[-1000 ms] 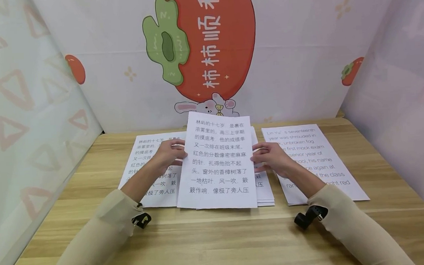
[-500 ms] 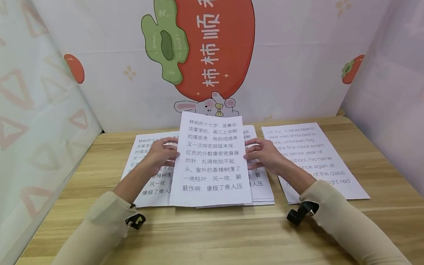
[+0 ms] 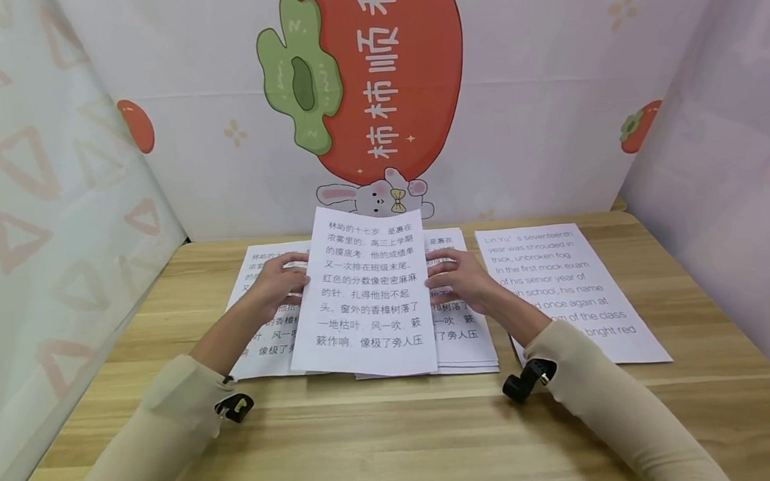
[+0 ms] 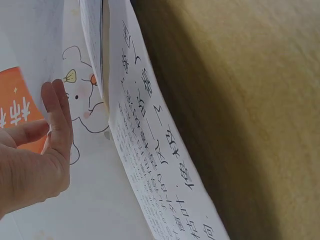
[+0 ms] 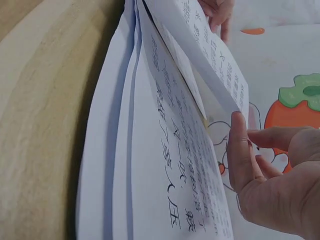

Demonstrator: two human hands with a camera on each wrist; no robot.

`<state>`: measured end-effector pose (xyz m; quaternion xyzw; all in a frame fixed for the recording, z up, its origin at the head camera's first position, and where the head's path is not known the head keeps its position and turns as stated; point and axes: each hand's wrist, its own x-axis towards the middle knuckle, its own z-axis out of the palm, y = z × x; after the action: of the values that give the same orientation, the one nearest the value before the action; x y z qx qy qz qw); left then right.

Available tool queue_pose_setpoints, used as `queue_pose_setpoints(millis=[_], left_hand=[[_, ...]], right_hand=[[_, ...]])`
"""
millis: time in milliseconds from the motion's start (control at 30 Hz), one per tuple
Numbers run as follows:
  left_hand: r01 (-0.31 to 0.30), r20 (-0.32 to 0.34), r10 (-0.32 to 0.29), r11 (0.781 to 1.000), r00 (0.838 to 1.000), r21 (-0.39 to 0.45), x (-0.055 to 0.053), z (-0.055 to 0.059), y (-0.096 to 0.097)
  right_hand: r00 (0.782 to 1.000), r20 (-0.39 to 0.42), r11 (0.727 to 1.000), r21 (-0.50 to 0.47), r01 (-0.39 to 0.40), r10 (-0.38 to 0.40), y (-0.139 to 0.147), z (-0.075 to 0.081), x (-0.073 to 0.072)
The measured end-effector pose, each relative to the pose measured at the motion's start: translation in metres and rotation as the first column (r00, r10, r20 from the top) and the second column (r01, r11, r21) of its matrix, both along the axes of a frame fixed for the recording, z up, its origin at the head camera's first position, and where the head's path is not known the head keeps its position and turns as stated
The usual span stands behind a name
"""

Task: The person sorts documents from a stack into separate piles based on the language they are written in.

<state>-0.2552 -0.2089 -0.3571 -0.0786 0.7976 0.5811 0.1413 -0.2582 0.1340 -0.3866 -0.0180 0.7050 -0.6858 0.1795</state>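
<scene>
A sheet of paper (image 3: 361, 292) printed with Chinese text is held up between both hands, tilted toward the head camera. My left hand (image 3: 279, 286) pinches its left edge between thumb and fingers. On the opposite edge, my right hand (image 3: 459, 276) pinches it the same way, as the right wrist view also shows. Behind and below it lie a left stack of Chinese-printed sheets (image 3: 261, 363) and a middle stack (image 3: 466, 352), both partly covered by the raised sheet. In the right wrist view the middle stack (image 5: 165, 150) shows several layered edges.
To the right, a stack of English-printed sheets (image 3: 557, 275) lies partly under the right forearm. All the stacks rest on a wooden table (image 3: 382, 444). A white backdrop (image 3: 534, 102) with cartoon persimmons rises behind, and side panels stand left and right. Black wrist cameras hang under both sleeves.
Both hands have carried the raised sheet leftward, from over the middle stack to overlapping the left stack more. More of the middle stack and the English sheets shows now.
</scene>
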Motion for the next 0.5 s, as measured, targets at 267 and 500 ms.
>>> queue_pose_setpoints(millis=[267,500], left_hand=[[-0.038,-0.023,0.038,0.999,0.999,-0.019,0.003,-0.003,-0.015],[-0.068,-0.032,0.066,0.997,0.997,-0.038,0.008,0.0,-0.026]], right_hand=[[0.998,0.006,0.995,-0.084,-0.057,0.058,-0.009,0.001,0.002],[0.989,-0.02,0.973,-0.178,-0.15,0.148,-0.015,0.001,0.003]])
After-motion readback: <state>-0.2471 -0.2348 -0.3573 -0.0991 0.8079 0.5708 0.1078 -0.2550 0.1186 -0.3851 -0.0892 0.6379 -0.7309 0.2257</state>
